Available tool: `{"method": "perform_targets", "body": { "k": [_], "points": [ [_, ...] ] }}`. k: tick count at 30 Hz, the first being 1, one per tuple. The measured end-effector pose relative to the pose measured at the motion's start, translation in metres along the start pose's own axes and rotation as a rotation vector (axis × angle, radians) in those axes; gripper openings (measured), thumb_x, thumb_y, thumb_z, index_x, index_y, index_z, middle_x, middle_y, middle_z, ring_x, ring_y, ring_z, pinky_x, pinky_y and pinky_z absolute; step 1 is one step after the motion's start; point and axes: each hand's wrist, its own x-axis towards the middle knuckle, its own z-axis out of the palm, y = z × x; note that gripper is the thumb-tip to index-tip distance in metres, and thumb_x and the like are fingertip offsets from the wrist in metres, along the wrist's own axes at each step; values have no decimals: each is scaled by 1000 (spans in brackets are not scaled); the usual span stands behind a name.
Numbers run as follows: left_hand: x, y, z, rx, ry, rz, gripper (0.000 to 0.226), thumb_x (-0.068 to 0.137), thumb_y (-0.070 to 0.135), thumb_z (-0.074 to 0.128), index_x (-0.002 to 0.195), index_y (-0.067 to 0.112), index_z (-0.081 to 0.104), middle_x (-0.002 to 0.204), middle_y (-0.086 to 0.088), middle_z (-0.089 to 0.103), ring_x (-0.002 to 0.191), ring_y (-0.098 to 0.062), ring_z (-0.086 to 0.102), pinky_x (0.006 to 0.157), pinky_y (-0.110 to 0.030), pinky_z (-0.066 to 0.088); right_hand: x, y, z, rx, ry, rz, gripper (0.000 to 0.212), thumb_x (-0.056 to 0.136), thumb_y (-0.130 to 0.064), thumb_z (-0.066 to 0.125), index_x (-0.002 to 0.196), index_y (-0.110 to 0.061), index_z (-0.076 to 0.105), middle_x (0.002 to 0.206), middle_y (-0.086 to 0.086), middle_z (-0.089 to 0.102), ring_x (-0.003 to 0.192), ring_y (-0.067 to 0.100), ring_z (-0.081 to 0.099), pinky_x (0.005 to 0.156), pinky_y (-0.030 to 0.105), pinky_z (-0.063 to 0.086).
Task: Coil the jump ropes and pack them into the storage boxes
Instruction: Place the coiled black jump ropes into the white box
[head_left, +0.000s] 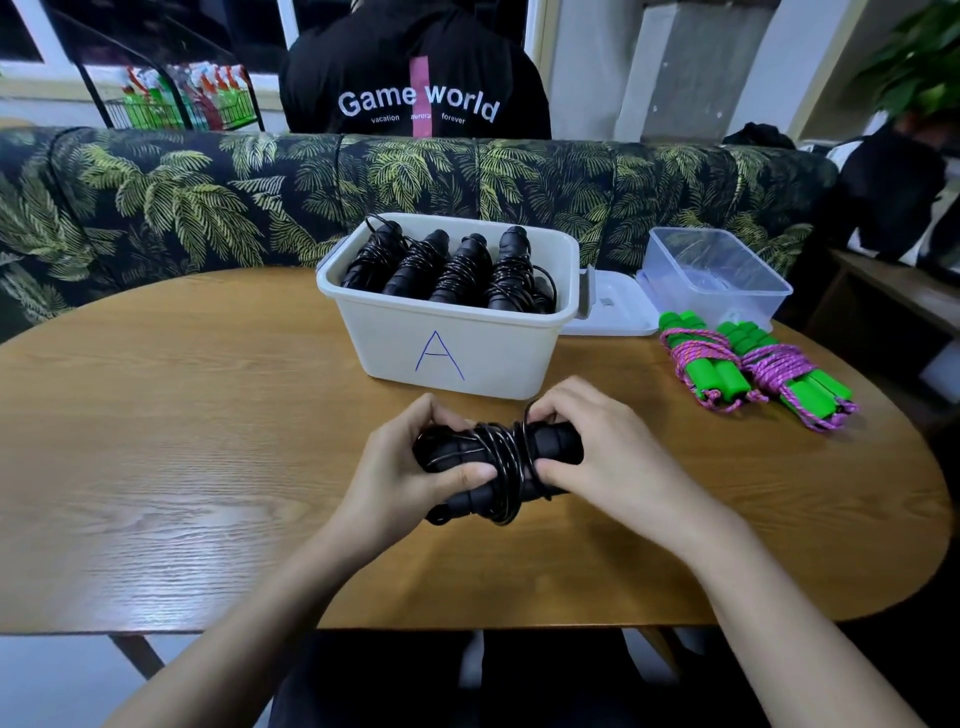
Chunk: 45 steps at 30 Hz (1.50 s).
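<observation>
A black jump rope (501, 457), its cord wound round its two black handles, lies between my hands just above the wooden table (208, 441). My left hand (415, 467) grips the left end of the handles, thumb on top. My right hand (597, 447) holds the right end and pinches the cord near the windings. Behind them stands a white box marked "A" (441, 358) holding several coiled black ropes. Two green-handled ropes with pink cord (753, 369) lie coiled at the right. A clear plastic box (722, 280) stands behind them.
A white lid (613, 306) lies between the two boxes. A palm-print sofa back (208, 197) runs behind the table, and a person in a black top sits beyond it, back turned. The table's rounded edge curves off at the right.
</observation>
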Motion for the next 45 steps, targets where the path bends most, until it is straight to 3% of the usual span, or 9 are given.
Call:
{"method": "perform_targets", "body": {
  "k": [7, 10, 16, 22, 25, 30, 37, 41, 45],
  "points": [
    [4, 2, -9, 34, -247, 30, 37, 66, 36, 85, 90, 23, 59, 97, -6, 73, 84, -27, 70, 73, -41, 54, -2, -12, -16, -234, -291, -87, 80, 79, -47, 73, 145, -48, 28, 143, -27, 39, 130, 0, 35, 92, 33, 43],
    [11, 10, -15, 18, -393, 29, 35, 68, 32, 85, 92, 24, 60, 92, -14, 70, 77, -26, 64, 68, -39, 50, -2, -14, -17, 28, -538, -80, 81, 84, -38, 69, 145, -59, 20, 131, -25, 58, 111, 3, 59, 96, 36, 48],
    [18, 22, -4, 65, -32, 0, 63, 66, 49, 74, 124, 34, 55, 125, 6, 61, 114, -8, 58, 99, -41, 50, 8, 8, -6, 255, -150, 103, 71, 74, -43, 67, 142, -44, 47, 121, -15, 68, 112, 3, 62, 103, 38, 47],
    [6, 15, 33, 273, -108, 14, 107, 49, 74, 74, 143, 58, 25, 164, -1, -1, 146, 4, -15, 119, -26, 12, -2, 4, 21, 602, 58, 302, 44, 88, -5, 70, 117, -36, 57, 113, -5, 71, 105, 6, 66, 101, 32, 49],
    [8, 5, 34, 189, -59, 39, 97, 52, 65, 78, 140, 37, 48, 157, -1, 15, 146, 7, 10, 113, -9, 21, -9, -3, 19, 730, -81, 325, 43, 92, -8, 66, 117, -40, 55, 118, -8, 68, 110, 0, 63, 100, 25, 49],
    [15, 5, 19, 30, -48, 78, 70, 66, 49, 76, 131, 30, 59, 147, 5, 38, 138, 5, 32, 110, -15, 32, -20, 3, 6, 1062, -323, 288, 59, 90, -23, 70, 143, -29, 43, 139, -1, 57, 126, 17, 58, 101, 43, 51],
    [8, 11, 35, -87, -24, 103, 83, 65, 46, 79, 139, 23, 50, 142, 10, 52, 133, -5, 46, 107, -27, 41, -17, -9, 18, 1287, -126, 362, 59, 83, -31, 62, 140, -38, 45, 134, -8, 63, 121, 14, 61, 104, 41, 48],
    [27, 34, 24, 294, -41, 194, 100, 68, 79, 61, 151, 37, 26, 147, 26, 41, 131, -3, 41, 107, -28, 37, -13, -8, 5, 1369, 47, 352, 55, 84, -20, 60, 138, -27, 52, 132, 1, 64, 119, 22, 63, 100, 38, 51],
    [81, 39, -22, 609, 70, 321, 90, 77, 75, 48, 152, 27, 31, 149, 7, 46, 131, -21, 42, 103, -33, 35, 9, 3, -30, 1299, 225, 263, 61, 86, -23, 72, 143, -26, 49, 136, 7, 61, 124, 39, 57, 109, 57, 40]
  ]
}}
